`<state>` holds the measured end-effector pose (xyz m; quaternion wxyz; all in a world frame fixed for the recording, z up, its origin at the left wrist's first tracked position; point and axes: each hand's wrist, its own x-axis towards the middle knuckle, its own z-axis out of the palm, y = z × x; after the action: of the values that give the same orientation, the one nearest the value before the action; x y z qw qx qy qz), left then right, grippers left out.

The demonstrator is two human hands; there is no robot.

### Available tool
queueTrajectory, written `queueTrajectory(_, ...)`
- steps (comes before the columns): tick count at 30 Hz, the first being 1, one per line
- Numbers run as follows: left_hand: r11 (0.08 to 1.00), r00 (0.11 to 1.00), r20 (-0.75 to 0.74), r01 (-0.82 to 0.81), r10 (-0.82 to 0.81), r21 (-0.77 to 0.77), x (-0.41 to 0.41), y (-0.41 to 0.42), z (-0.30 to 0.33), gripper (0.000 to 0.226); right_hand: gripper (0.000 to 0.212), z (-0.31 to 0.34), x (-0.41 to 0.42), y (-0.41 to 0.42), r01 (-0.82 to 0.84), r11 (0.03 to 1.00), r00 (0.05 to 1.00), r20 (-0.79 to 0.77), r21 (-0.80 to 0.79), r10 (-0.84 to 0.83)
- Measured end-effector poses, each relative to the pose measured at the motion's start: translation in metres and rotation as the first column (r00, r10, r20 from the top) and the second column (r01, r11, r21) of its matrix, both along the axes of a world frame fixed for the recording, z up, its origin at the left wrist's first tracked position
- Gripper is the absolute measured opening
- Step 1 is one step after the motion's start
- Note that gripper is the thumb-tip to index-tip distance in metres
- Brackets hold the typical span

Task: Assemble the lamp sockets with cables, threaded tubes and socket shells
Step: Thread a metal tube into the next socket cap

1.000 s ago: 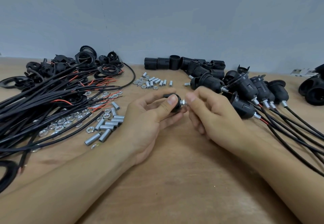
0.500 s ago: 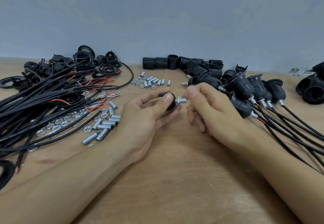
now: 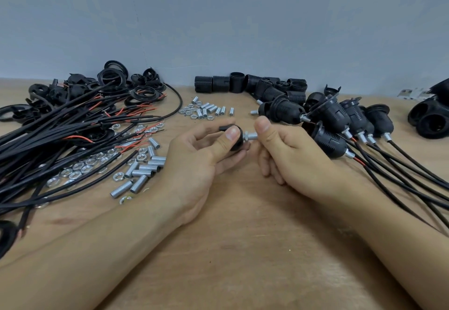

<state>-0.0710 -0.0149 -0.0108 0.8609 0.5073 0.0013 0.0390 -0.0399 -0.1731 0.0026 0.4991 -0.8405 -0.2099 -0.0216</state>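
1. The left hand [image 3: 194,161] holds a small black socket cap [image 3: 237,141] above the worktop [image 3: 243,249]; its grip is closed round the cap, thumb on the near side and curled fingers behind.
2. A short threaded tube [image 3: 251,136] with a nut on it sticks out of the cap toward the right hand [image 3: 289,154].
3. The right hand's grip is at the free end of that tube: the thumb tip is just above and beside it and the fingers curl under. From here I cannot tell whether it truly pinches the tube or only touches it.
4. Out to the left of the left hand's grip lies a loose heap of threaded tubes [image 3: 145,171] and nuts [image 3: 77,168], partly under a spread of black cables [image 3: 60,139] with red wire ends.
5. Beyond those cables, further left and back, sits a pile of black rings and caps [image 3: 114,79].
6. Straight behind the two grips is a second small scatter of tubes and nuts [image 3: 206,111].
7. Behind that, by the wall, a row of ribbed black shells [image 3: 243,83].
8. Just right of the right hand lie finished sockets [image 3: 328,115], their cables [image 3: 401,176] trailing off toward the near right.
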Motion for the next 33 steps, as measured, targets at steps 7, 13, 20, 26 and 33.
queueTrajectory(7,1.000,1.000,-0.001,0.026,-0.026,0.008,-0.0008,0.0002,0.0004,0.044,0.063,0.0025,-0.0006,-0.0013,-0.044,0.995,0.996,-0.077,0.095,0.051)
queueTrajectory(13,1.000,1.000,0.005,0.027,-0.027,-0.006,0.0001,0.0005,0.0002,0.043,0.040,0.0029,-0.0001,-0.0050,-0.059,0.995,0.998,-0.033,0.077,0.062)
queueTrajectory(20,0.999,0.999,0.002,0.036,-0.036,0.001,0.0002,0.0019,0.0006,0.044,0.032,0.0051,-0.0016,-0.0055,-0.081,0.996,0.997,-0.019,0.022,0.081)
queueTrajectory(26,0.999,0.999,0.001,0.035,-0.035,0.001,-0.0002,0.0019,0.0017,0.046,0.041,0.0064,-0.0047,-0.0062,-0.086,0.996,0.995,-0.043,0.008,0.087)
queueTrajectory(33,0.999,0.999,0.008,0.042,-0.042,0.003,-0.0001,0.0014,0.0015,0.045,0.049,0.0062,-0.0019,-0.0069,-0.060,0.997,0.991,-0.114,0.058,0.066)
